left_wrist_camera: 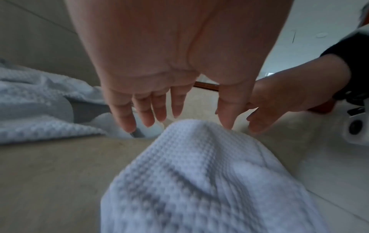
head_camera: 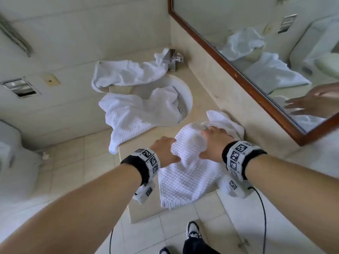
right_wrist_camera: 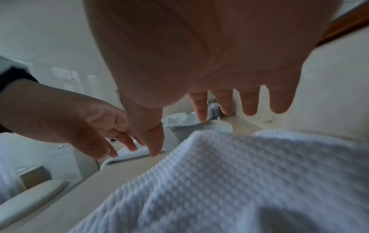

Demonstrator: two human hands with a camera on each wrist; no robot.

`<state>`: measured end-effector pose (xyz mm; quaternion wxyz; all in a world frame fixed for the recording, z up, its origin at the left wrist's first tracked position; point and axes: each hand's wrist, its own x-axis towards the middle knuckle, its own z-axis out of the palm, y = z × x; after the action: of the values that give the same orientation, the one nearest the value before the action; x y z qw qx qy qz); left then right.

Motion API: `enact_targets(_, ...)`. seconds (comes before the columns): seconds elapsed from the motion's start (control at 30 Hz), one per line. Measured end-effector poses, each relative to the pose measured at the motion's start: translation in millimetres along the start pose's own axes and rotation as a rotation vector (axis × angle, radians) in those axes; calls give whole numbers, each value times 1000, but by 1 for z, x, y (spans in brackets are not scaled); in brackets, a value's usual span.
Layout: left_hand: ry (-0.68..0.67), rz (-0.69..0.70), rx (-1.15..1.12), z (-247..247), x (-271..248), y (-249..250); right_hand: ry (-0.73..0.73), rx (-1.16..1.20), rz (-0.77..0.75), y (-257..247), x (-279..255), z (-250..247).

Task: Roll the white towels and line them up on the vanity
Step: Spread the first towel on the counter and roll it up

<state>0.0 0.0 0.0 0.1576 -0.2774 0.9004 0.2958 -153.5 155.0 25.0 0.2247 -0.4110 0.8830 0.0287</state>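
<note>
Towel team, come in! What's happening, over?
Left hand and right hand open, over the white waffle-weave towel. Towel unrolled on the beige stone vanity. Two more crumpled white towels at the sink.

Bathroom, daylit, pale throughout. Large cream wall tiles (head_camera: 77, 33); floor tiles (head_camera: 73, 171) square, off-white, with visible grout lines. Beige stone counter (head_camera: 207, 92) with round inset basin (head_camera: 187, 99) and square chrome tap (head_camera: 173, 59) at the far corner. Wood-framed mirror (head_camera: 275, 43) mounted above the counter — frame dark reddish brown. Recessed metal fitting (head_camera: 20, 88) in the left wall, small plate (head_camera: 51, 79) just beside it. White toilet (head_camera: 11, 153) at the left edge — partly out of view.
</note>
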Motion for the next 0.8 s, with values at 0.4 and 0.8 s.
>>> enact_targets(0.4,-295,101,29,71,-19,-6,-228,119,24,36,-48,86)
enact_targets(0.8,-128,-13,101,38,51,-33,-196,40,-117,57,45,95)
